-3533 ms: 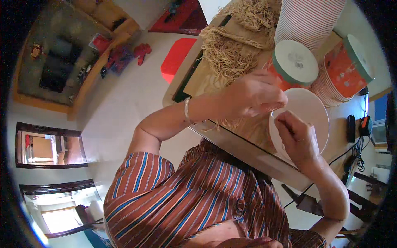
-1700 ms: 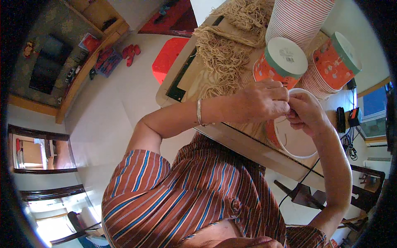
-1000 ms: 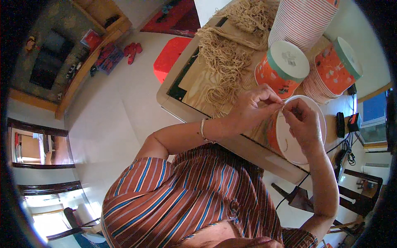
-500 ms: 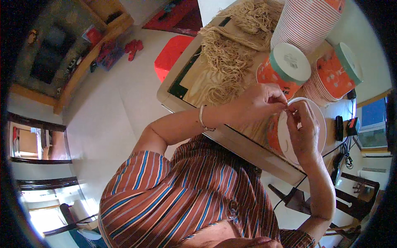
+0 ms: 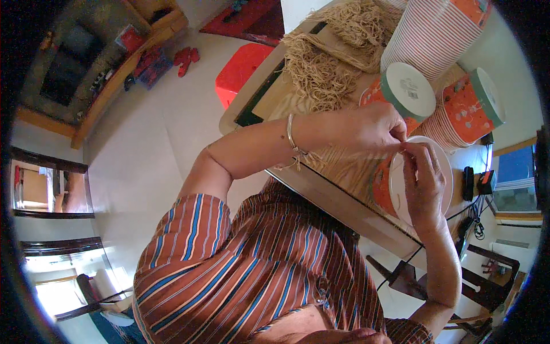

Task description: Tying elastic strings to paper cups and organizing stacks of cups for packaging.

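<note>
My left hand [image 5: 375, 127], with a silver bracelet on its wrist, reaches in from the left with thumb and fingers pinched. Its fingertips meet those of my right hand [image 5: 425, 178], which is pinched too. Whatever lies between the fingertips is too small to make out. Just under my hands is an orange paper tub [image 5: 382, 186] with a white rim, partly covered by my right hand. Loose tan strands [image 5: 306, 159] show beside the bracelet. Beyond my left forearm a tangled heap of tan twine [image 5: 321, 71] lies on the wooden tabletop [image 5: 349, 172].
An upturned orange tub with a green-edged base [image 5: 409, 89] stands behind my hands. Tall nested paper tubs [image 5: 429, 40] and another stack [image 5: 470, 109] are at the right. Black cables [image 5: 475, 221] hang at the table's right side. A red stool [image 5: 240, 71] stands beyond the table.
My left forearm has shifted up and right, and tan strands now show by the bracelet. The right hand has turned slightly; both hands remain pinched together.
</note>
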Tool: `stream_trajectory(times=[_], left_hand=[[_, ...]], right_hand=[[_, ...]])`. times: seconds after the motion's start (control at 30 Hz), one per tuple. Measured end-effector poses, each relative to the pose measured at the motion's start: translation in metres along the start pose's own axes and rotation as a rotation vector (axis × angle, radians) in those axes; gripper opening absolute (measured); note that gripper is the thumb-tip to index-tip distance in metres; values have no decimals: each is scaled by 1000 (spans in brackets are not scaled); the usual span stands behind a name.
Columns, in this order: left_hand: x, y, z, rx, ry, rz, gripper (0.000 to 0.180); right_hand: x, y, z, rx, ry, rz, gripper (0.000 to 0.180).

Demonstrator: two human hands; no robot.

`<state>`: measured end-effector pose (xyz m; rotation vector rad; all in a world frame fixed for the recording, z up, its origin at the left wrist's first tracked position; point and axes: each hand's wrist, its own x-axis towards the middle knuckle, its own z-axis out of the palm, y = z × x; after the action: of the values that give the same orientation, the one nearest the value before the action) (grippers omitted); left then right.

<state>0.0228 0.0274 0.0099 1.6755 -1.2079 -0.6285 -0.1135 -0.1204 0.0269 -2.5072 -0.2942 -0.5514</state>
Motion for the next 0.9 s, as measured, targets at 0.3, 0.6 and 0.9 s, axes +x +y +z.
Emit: stream_trajectory(times=[0.3,0.6,0.9], left_hand=[[9,2,-11,92,-103,41,21],[6,-9,-4,45,-31,85,22],[-7,-7,7,3,57,100,19]], right_hand=[[1,-4,-2,-72,2,-31,18],[-2,8,5,62,14,175,11],[4,9,4,447,-8,534,9]])
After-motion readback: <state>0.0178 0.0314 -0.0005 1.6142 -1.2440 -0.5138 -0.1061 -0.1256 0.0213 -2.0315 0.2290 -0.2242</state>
